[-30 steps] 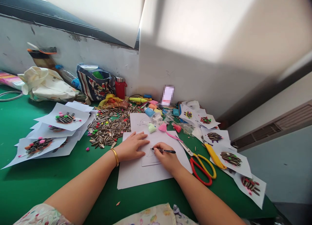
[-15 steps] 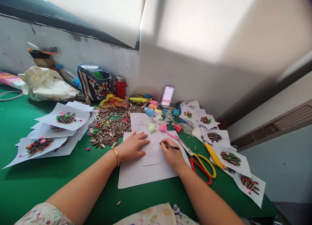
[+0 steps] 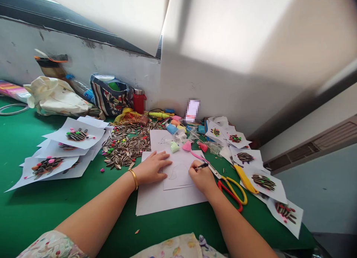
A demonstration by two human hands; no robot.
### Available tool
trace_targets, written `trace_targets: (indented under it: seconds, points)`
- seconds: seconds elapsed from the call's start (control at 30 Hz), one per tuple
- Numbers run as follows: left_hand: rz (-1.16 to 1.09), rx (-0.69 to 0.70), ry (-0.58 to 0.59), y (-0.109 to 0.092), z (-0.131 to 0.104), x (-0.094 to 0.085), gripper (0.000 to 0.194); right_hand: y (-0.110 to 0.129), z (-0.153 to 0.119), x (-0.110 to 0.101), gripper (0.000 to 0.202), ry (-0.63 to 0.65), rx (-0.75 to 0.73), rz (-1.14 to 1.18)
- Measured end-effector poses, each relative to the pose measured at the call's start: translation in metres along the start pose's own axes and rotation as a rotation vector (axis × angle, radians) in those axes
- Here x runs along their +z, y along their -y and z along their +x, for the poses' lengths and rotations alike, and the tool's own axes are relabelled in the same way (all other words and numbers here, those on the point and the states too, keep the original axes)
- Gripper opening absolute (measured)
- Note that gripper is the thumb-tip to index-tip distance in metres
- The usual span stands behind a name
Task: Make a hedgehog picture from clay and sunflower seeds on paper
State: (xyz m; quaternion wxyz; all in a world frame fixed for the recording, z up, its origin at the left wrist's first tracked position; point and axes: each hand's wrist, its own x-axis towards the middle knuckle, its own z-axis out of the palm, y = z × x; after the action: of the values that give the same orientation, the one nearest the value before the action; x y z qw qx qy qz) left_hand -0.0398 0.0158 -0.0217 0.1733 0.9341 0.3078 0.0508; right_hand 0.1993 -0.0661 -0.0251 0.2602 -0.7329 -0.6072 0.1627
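A black pen (image 3: 202,166) is pinched in my right hand (image 3: 201,177), whose side rests on the right part of a small white sheet (image 3: 178,182). A thin curved outline is drawn on that sheet, between my hands. My left hand (image 3: 153,168) lies flat with fingers spread, pressing on the sheet's left side. Beneath it lie larger white sheets (image 3: 156,204). The pen's tip is hidden behind my right fingers. Just right of that hand are scissors (image 3: 231,189) with red and yellow handles.
Sunflower seeds (image 3: 125,146) are heaped beyond my left hand. Seed-decorated paper cards lie stacked at left (image 3: 55,150) and at right (image 3: 263,181). A yellow-handled cutter (image 3: 245,179) sits by the scissors. Coloured clay lumps (image 3: 174,147), a red flask (image 3: 138,101) and bags (image 3: 111,96) stand farther back.
My right hand, with the pen, has moved slightly right and down, and the pen now tilts up to the right. The drawn line extends farther. My left hand stays put.
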Motion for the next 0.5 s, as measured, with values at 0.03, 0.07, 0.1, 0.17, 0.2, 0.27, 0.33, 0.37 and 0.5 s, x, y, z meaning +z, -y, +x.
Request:
trace_targets:
  seconds: [0.03,0.07,0.1,0.17,0.2,0.27,0.33,0.37,0.5]
  points:
    - [0.0,0.0,0.0,0.0,0.0,0.0,0.057,0.0,0.0,0.0,0.013,0.024,0.01,0.033]
    - [0.001,0.002,-0.001,0.0,0.0,0.0,0.057,0.001,0.0,-0.001,0.013,0.044,0.014,0.085]
    - [0.001,0.004,-0.003,0.001,0.0,0.0,0.057,0.001,0.0,-0.003,0.013,0.054,0.01,0.152]
    - [-0.002,0.007,-0.007,0.001,-0.001,0.001,0.058,0.004,-0.001,-0.009,0.013,0.061,-0.017,0.299]
    - [-0.003,0.007,-0.01,0.0,-0.001,0.001,0.058,0.005,-0.002,-0.012,0.014,0.068,-0.036,0.365]
    - [-0.006,0.005,-0.012,0.0,-0.001,0.001,0.058,0.005,-0.006,-0.019,0.016,0.121,-0.064,0.461]
    - [-0.007,-0.001,-0.015,-0.001,-0.001,0.001,0.058,0.004,-0.012,-0.021,0.02,0.207,-0.061,0.529]
    - [-0.008,-0.002,-0.015,-0.002,-0.001,0.001,0.059,0.003,-0.015,-0.02,0.022,0.239,-0.049,0.555]
    - [-0.02,-0.001,-0.015,-0.002,-0.001,0.001,0.072,-0.002,-0.024,-0.005,0.022,0.231,0.033,0.604]
